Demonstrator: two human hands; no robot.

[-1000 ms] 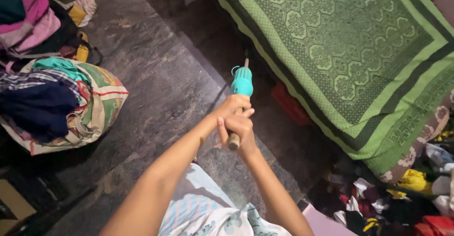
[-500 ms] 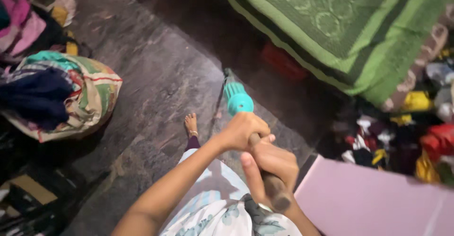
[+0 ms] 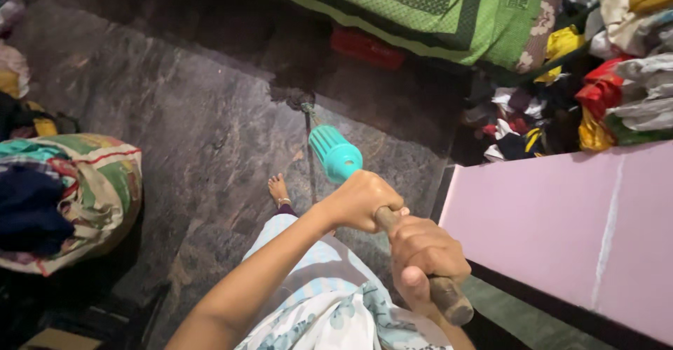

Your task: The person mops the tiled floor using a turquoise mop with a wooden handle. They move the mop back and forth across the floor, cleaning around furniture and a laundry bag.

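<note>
Wooden mop handle is gripped by both fists — left hand, right hand — mop head at the far wet patch, near floor looks dry.

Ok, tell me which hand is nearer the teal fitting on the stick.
Left. The left hand grips the wooden stick right below the teal fitting, touching or nearly so. The right hand grips further down, near the stick's bare end.
</note>
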